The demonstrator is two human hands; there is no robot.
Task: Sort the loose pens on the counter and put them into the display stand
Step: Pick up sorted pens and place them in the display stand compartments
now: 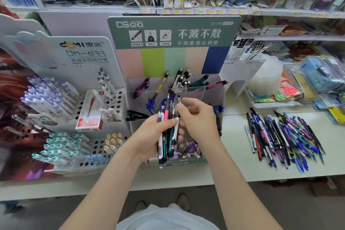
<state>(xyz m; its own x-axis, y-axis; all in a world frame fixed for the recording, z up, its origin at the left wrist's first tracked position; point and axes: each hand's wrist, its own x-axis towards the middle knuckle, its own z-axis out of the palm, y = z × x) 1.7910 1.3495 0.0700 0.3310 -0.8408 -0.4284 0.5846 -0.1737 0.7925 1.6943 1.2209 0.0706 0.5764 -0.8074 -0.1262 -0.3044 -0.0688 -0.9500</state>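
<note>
— Head view: what is held, and by which hand?
— A bundle of mixed pens (166,144) is gripped upright by the left hand (151,136). The fingers are curled round the barrels and the thumb is laid across the front. The bundle is held just in front of the display stand (214,87), over its front compartments.
— And the right hand?
— The right hand (198,117) is placed at the top of the bundle. One pale pen (179,99) appears to be pinched near its upper end between thumb and forefinger. The remaining fingers are loosely curled behind.
— Where is the unsorted stock noted?
— A pile of loose pens (283,136) is spread on the counter (233,166), well apart to the right of the stand. Much sorting is judged to remain.
— How is this step best done?
— The pinched pen should be drawn straight up along the barrels, so that neighbours are not dragged out. The left grip should be eased slightly, never released. The pen's type should be matched to what each compartment already holds: purple, yellow-black, black-white, green and red are seen in the rear row, blue in front. It should be set in the same way up as its neighbours.
— Risk?
— With a slack grip, the bundle could be spilled into the stand unsorted.
</note>
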